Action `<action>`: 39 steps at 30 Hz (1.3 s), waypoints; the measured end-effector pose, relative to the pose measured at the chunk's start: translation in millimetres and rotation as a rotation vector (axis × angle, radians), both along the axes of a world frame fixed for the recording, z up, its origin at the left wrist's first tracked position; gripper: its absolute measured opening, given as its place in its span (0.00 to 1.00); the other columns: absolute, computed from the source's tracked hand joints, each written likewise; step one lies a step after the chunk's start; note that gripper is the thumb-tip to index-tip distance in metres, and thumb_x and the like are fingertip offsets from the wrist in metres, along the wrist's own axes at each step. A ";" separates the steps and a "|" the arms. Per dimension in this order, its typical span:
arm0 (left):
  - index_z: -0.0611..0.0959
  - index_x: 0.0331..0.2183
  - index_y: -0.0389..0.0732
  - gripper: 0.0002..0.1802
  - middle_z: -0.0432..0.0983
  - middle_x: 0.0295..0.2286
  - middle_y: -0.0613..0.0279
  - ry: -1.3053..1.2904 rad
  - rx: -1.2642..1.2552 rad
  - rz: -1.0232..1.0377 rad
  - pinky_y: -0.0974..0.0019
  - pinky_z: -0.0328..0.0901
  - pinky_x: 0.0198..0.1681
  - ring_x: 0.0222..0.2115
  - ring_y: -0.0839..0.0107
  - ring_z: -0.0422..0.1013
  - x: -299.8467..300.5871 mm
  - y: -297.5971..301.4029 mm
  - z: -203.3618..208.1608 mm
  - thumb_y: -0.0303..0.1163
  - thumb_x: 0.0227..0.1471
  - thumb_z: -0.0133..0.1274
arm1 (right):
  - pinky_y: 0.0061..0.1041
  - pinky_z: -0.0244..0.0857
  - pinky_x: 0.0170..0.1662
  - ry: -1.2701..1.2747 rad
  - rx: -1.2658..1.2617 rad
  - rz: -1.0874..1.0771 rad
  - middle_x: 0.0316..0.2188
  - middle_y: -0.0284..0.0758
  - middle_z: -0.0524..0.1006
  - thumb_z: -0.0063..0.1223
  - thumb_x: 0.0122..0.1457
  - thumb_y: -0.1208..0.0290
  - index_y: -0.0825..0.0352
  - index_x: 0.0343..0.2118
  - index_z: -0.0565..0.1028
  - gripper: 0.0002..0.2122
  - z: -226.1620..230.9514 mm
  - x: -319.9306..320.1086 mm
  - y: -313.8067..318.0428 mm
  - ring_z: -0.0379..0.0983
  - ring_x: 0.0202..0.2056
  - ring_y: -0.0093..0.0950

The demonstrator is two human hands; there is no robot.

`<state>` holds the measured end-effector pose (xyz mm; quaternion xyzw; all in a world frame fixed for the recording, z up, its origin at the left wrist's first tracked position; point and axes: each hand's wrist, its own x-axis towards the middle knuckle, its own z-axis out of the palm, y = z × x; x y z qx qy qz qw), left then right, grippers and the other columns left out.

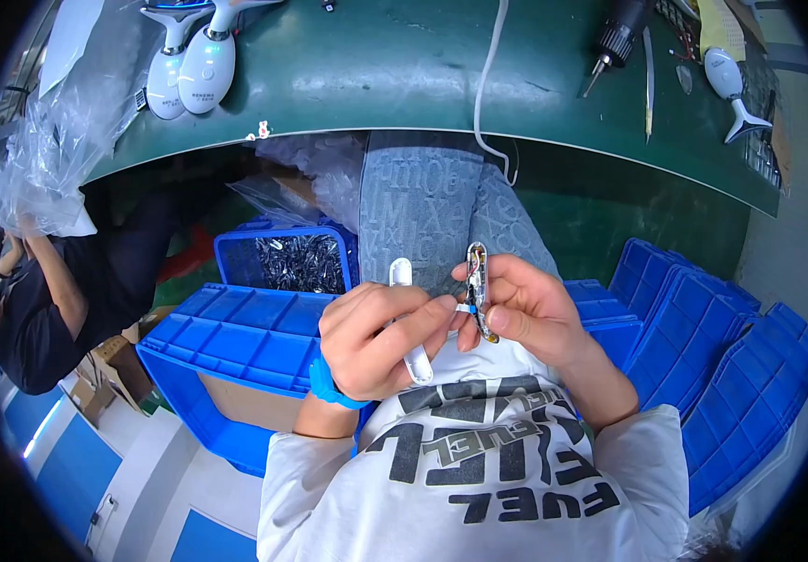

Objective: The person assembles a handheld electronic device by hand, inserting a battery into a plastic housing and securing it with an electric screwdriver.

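Note:
Above my lap, my right hand (540, 314) is closed around a narrow open housing (478, 267), whose inside shows wires and small electronic parts. My left hand (371, 337) is closed too, with a long white plastic cover (418, 363) held among its fingers; both rounded ends of the cover stick out past the hand. The left thumb and forefinger touch a small white and blue piece (465, 307) at the housing's edge. Whether that piece is a ribbon cable or a connector I cannot make out.
A green workbench (376, 84) lies ahead, bearing white handheld devices (207, 70), an electric screwdriver (616, 42) and a white cable (488, 84). Blue crates stand both sides; one bin (301, 262) holds many dark parts. Another person (58, 300) handles plastic bags at far left.

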<state>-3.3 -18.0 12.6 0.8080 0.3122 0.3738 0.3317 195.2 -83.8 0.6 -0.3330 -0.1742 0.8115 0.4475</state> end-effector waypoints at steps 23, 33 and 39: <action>0.73 0.47 0.38 0.34 0.68 0.39 0.53 0.813 0.446 -0.278 0.57 0.70 0.30 0.32 0.58 0.74 65.0 198.3 38.1 0.26 0.30 0.57 | 0.23 0.65 0.41 -0.106 0.046 -0.132 0.39 0.40 0.74 0.48 0.59 0.76 0.71 0.51 0.65 0.17 -11.6 7.9 1.8 0.72 0.37 0.24; 0.71 0.50 0.39 0.40 0.67 0.46 0.52 0.673 0.511 -0.094 0.55 0.64 0.44 0.42 0.53 0.68 37.2 182.9 46.9 0.26 0.28 0.57 | 0.23 0.65 0.42 -0.114 0.042 -0.069 0.39 0.40 0.75 0.48 0.59 0.77 0.70 0.51 0.66 0.17 -4.2 -7.2 13.3 0.71 0.36 0.24; 0.79 0.24 0.36 0.11 0.74 0.24 0.56 0.200 0.028 -0.191 0.65 0.68 0.31 0.27 0.59 0.74 -69.5 137.7 85.4 0.19 0.30 0.47 | 0.29 0.66 0.41 -0.144 0.083 -0.179 0.35 0.43 0.74 0.53 0.52 0.75 0.68 0.43 0.65 0.16 -7.3 -7.9 7.0 0.71 0.35 0.30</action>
